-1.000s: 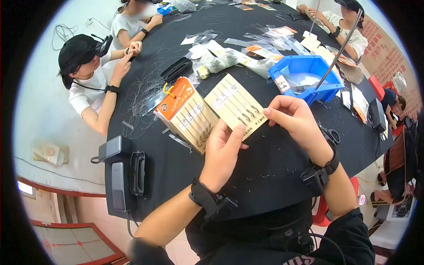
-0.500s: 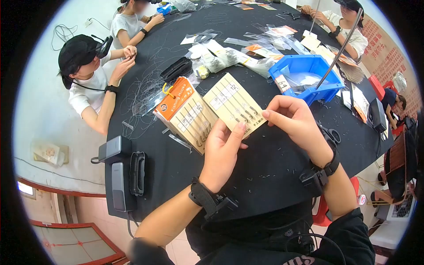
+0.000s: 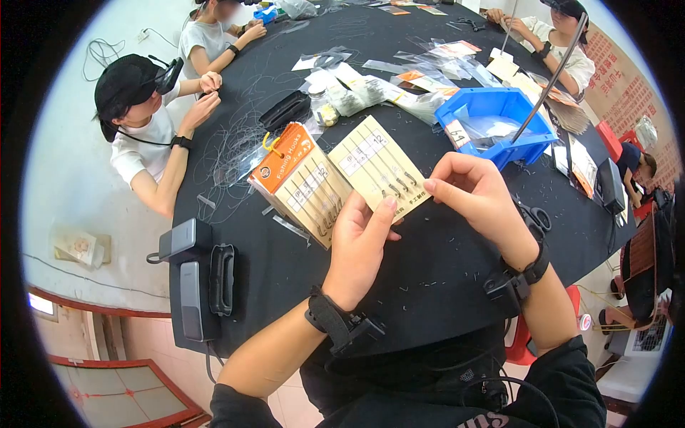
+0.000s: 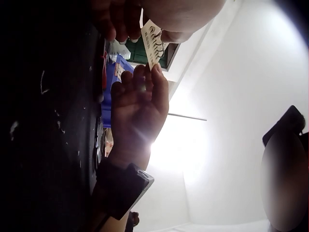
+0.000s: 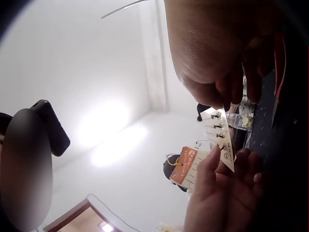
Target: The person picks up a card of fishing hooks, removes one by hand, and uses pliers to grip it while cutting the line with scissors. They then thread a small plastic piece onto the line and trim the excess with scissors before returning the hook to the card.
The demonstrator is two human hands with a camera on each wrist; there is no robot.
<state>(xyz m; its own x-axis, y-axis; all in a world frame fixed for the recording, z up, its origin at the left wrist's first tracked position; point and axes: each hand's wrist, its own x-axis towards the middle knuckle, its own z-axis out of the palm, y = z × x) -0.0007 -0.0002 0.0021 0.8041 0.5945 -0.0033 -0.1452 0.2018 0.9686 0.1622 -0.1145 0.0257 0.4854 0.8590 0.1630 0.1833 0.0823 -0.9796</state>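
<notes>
My left hand (image 3: 359, 239) pinches the lower edge of a cream card (image 3: 367, 160), thumb on its printed face. Several dark fishing hooks (image 3: 401, 185) with thin lines lie along the card's lower part. At the card's right corner, my right hand (image 3: 472, 192) grips the edge between thumb and fingertips. To the left, a fishing hook packet (image 3: 303, 192) with an orange header and yellow tie stands tilted, its right edge overlapped by the card and left hand. The right wrist view shows the hooks on the card (image 5: 218, 128) side by side.
A blue bin (image 3: 494, 114) holding clear plastic stands beyond my right hand, with a metal rod rising there. Scissors (image 3: 535, 217) lie beside my right wrist. Tangled line (image 3: 235, 160), a jar (image 3: 323, 110) and power banks (image 3: 191, 299) lie about the black table. Other people sit around it.
The card has shifted very slightly upward and tilted in my hands. Both hands keep their hold, and the packet stays where it was.
</notes>
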